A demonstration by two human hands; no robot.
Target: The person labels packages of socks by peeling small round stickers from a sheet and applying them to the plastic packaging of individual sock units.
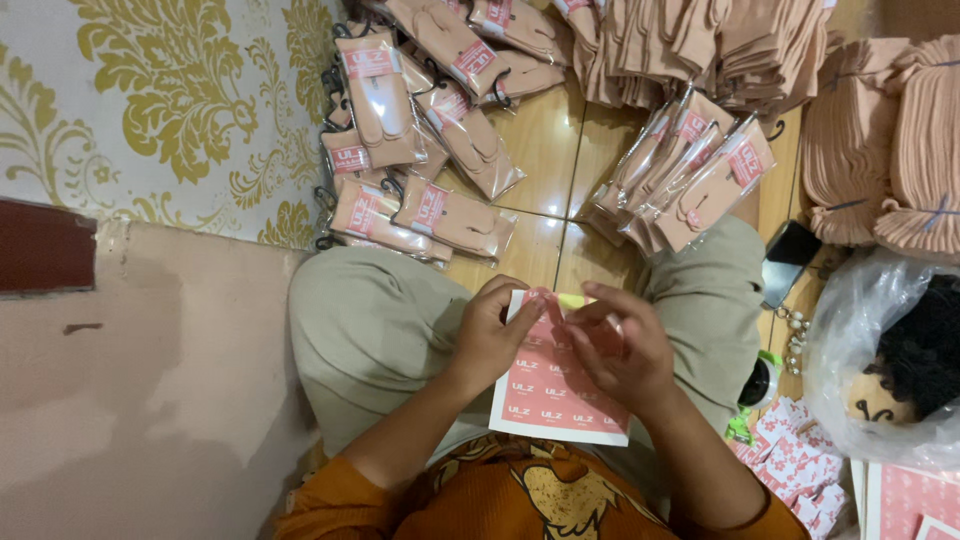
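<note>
Sticker sheet (pixel 560 395): one pink sheet of label stickers with a white border, lying on the person's lap, nearest of all, its far edge under both hands.
Left hand (pixel 497 335): curled, fingertips pinched on the sheet's far left corner, steadying it there.
Right hand (pixel 625 345): fingers bent together over the far edge of the sheet, thumb and forefinger closed on what looks like one sticker being lifted; the pinch itself is partly hidden.
Doing it well: I judge the left hand should keep the sheet flat while the right peels slowly from a corner, so the sticker comes off uncreased and the neighbours stay put.
More sheets (pixel 905 500): at the near right corner, at least two further pink sheets, cut off by the picture edge.
Hanger bag (pixel 885 365): one clear plastic bag at the right, holding many small black hooks, too many to count.
Phone (pixel 788 255): one dark phone on the wooden floor just past the right knee.
Packed socks, right (pixel 700 175): a fanned bundle of about six clear packets beyond the right knee.
Packed socks, left (pixel 420 140): roughly ten packets, loosely piled by the patterned wall.
Unpacked socks (pixel 700 45): peach stacks farthest off and along the right, uncounted.
</note>
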